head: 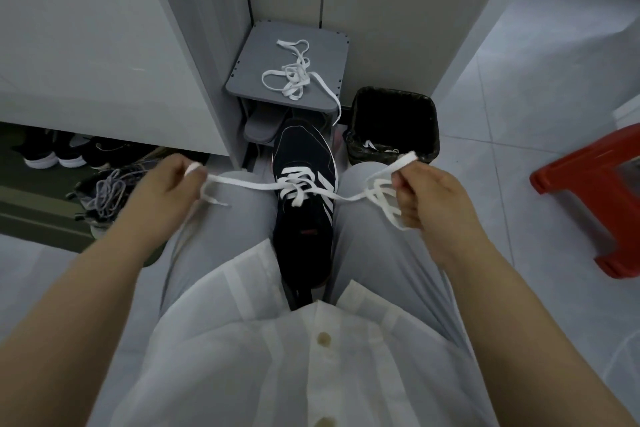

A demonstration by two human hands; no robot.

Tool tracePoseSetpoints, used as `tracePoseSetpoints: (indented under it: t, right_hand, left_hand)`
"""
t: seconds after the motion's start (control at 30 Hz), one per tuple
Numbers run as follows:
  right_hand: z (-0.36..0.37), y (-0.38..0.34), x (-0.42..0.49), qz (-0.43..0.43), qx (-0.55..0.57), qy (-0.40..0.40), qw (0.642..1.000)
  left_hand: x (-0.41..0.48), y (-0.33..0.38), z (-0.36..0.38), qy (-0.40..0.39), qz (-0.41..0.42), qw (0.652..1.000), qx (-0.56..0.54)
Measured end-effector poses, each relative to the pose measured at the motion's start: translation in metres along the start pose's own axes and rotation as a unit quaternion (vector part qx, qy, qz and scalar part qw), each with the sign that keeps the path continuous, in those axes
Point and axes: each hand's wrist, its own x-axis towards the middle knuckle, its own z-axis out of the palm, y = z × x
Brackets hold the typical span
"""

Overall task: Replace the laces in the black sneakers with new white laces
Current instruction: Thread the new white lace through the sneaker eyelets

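Observation:
A black sneaker (304, 218) with white side stripes is wedged between my knees, toe pointing away. A white lace (249, 184) runs through its eyelets and stretches out to both sides. My left hand (169, 180) pinches the lace's left end, pulled out over my left thigh. Over my right knee, my right hand (426, 191) grips the right end, with slack loops hanging below the fingers. A second white lace (294, 78) lies tangled on a small grey stand (249, 73) beyond the shoe, one end dangling off its front edge.
A black lined bin (393, 121) stands right of the stand. A red plastic stool (595, 198) is at far right. A dark shoe with grey laces (107, 194) lies on the floor at left, and more shoes (52, 153) sit under a white cabinet (104, 45).

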Motion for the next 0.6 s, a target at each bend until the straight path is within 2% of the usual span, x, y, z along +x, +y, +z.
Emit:
tracePoseSetpoints:
  t: [0.03,0.1,0.2,0.27,0.33,0.4,0.47,0.53,0.6]
  right_hand:
    - [-0.001,-0.003,0.001,0.051,0.106,-0.022,0.993]
    - [-0.002,-0.007,0.002,0.113,0.317,-0.06,0.94]
    - [-0.001,-0.011,0.003,0.093,0.506,-0.061,0.856]
    - [0.005,-0.015,0.002,0.067,0.544,-0.062,0.834]
    - [0.016,-0.017,-0.001,0.06,0.551,-0.066,0.83]
    - [0.027,-0.016,-0.003,0.067,0.552,-0.069,0.829]
    - [0.037,-0.013,-0.006,0.081,0.555,-0.073,0.825]
    - [0.04,-0.01,-0.009,0.1,0.567,-0.078,0.814]
    - [0.039,-0.009,-0.011,0.113,0.57,-0.083,0.809]
  left_hand:
    - [0.001,0.002,0.006,0.002,0.012,0.999,0.029]
    - [0.001,0.011,0.019,-0.001,0.053,0.995,0.081]
    - [-0.003,0.028,0.039,0.036,0.167,0.961,0.218]
    - [-0.012,0.042,0.049,0.053,0.243,0.946,0.206]
    - [-0.024,0.058,0.056,-0.01,0.301,0.947,0.11]
    - [-0.038,0.071,0.064,-0.127,0.282,0.951,0.002]
    - [-0.049,0.073,0.072,-0.216,0.248,0.943,-0.05]
    - [-0.055,0.066,0.08,-0.228,0.267,0.935,-0.046]
    - [-0.06,0.058,0.085,-0.187,0.24,0.95,-0.066]
